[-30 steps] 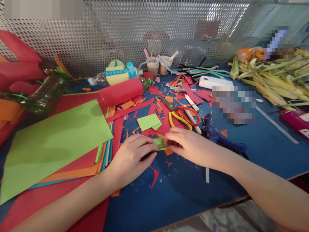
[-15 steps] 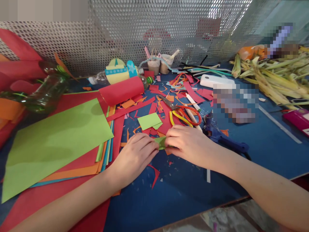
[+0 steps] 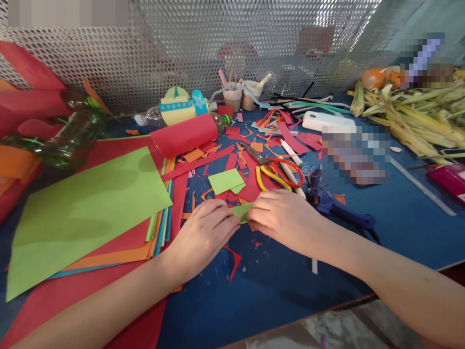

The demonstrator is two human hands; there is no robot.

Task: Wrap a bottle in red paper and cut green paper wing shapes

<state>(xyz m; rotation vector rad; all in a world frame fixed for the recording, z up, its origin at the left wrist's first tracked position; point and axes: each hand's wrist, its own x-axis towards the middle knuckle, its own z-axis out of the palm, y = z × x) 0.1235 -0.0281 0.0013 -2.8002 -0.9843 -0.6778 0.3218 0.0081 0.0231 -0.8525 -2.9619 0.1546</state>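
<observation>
**Inspector:** Green paper piece [image 3: 242,212], small and folded, lies low over the blue table [image 3: 399,218], just near of the scattered red and orange scraps [image 3: 250,160]. Both hands are on it.

**Clerk:** State of each grip?

**Inspector:** Left hand [image 3: 202,236] pinches the piece's left end, fingers curled down over it. Right hand [image 3: 286,218] pinches the right end, fingertips [image 3: 256,209] pressed together on the paper. Only the middle strip of green shows between them.

**Clerk:** Surroundings?

**Inspector:** Scissors [image 3: 278,172] with red and yellow handles lie just beyond the right hand, with a blue glue gun [image 3: 336,206] to their right. A second green offcut [image 3: 225,181] sits just beyond the held piece. To the left, a large green sheet [image 3: 87,203] tops a stack of coloured paper. A red paper roll [image 3: 183,135] lies farther back, next to a decorated plastic bottle [image 3: 178,109]. Far right holds a heap of pale green leaves [image 3: 410,116].
</observation>
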